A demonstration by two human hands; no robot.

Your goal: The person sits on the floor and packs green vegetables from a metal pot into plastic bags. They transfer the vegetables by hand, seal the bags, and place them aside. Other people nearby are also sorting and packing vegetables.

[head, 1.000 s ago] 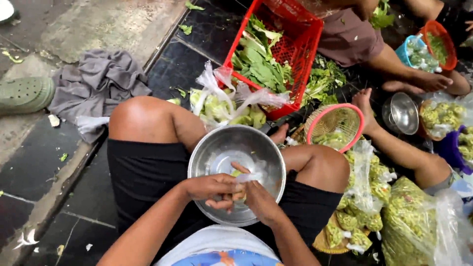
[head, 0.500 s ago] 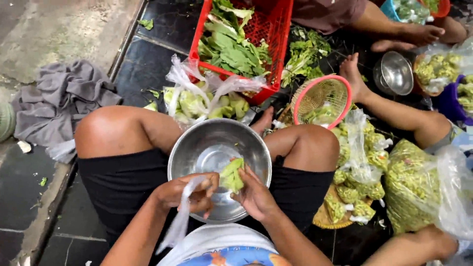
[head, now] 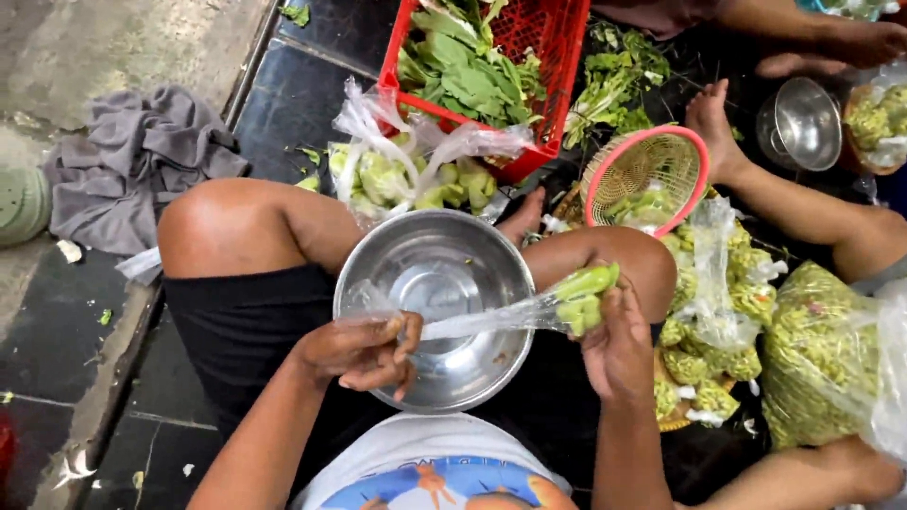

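Note:
I sit cross-legged with a shiny steel bowl [head: 444,274] in my lap. My right hand [head: 619,345] grips a small bundle of green vegetable pieces [head: 584,295] wrapped in clear plastic film [head: 491,319], held to the right of the bowl. My left hand [head: 364,351] pinches the other end of the film over the bowl's near left rim. The film is stretched taut between both hands across the bowl. The bowl looks empty apart from a few specks.
A red crate of leafy greens [head: 491,66] stands ahead, with a plastic bag of green pieces [head: 416,175] before it. A pink basket [head: 647,179], bagged greens [head: 718,312] and another person's legs lie right. A second steel bowl [head: 801,123] sits far right. A grey cloth [head: 132,161] lies left.
My hands have pulled apart: the right hand carried the green bundle out of the bowl to the right, and the plastic film is now stretched tight across the bowl.

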